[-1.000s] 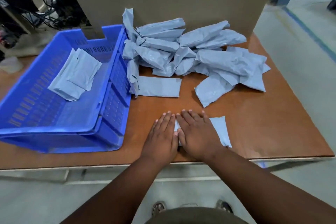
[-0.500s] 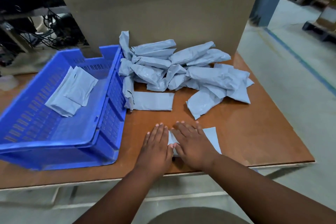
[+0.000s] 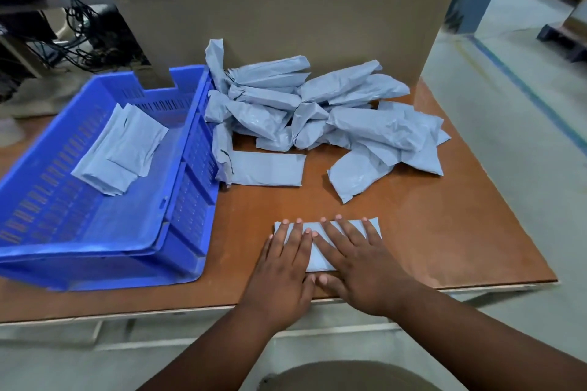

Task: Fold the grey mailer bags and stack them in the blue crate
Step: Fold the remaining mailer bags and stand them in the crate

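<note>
A folded grey mailer bag (image 3: 317,255) lies flat near the table's front edge. My left hand (image 3: 282,273) and my right hand (image 3: 359,267) both rest palm down on it, fingers spread, covering most of it. A pile of several crumpled grey mailer bags (image 3: 320,111) sits behind, against a cardboard box. One flattened bag (image 3: 265,168) lies in front of the pile by the crate. The blue crate (image 3: 190,200) stands on the left and holds folded grey bags (image 3: 122,149) stacked toward its back.
A large cardboard box (image 3: 286,9) stands upright at the back of the brown table (image 3: 444,232). The table's front edge (image 3: 127,311) runs just under my wrists. Cables and dark equipment (image 3: 73,35) lie behind the crate. Open floor is on the right.
My hands have spread apart over the bag, uncovering its middle and left end. The camera has tilted up, so everything sits lower in view.
</note>
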`<state>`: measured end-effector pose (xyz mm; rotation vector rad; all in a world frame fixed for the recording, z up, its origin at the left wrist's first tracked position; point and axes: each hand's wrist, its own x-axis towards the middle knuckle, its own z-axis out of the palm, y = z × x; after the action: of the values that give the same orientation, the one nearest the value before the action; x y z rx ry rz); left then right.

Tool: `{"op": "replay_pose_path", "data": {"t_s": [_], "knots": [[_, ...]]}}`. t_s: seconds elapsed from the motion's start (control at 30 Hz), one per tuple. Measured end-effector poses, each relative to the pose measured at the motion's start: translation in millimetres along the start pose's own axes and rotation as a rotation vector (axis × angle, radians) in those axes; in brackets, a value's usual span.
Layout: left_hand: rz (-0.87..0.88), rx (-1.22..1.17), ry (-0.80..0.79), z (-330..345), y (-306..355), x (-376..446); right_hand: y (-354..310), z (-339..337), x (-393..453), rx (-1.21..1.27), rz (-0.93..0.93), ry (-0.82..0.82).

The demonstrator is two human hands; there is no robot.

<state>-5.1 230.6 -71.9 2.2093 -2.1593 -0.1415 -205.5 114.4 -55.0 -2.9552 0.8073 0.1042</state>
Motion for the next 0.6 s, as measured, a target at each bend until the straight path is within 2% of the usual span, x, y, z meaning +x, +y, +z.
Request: {"op": "replay_pose_path", "data": {"t_s": [0.4,0.6], "knots": [[-0.018,0.087,-0.053,-14.9,4.5,7.8,16.9,-2.1,0.2,0.036,-0.062,-0.023],[0.123,0.123,-0.043,-24.4,32.6,31.6,45.7,-1.5,-23.0,0.009,0.031,-0.001]]}}
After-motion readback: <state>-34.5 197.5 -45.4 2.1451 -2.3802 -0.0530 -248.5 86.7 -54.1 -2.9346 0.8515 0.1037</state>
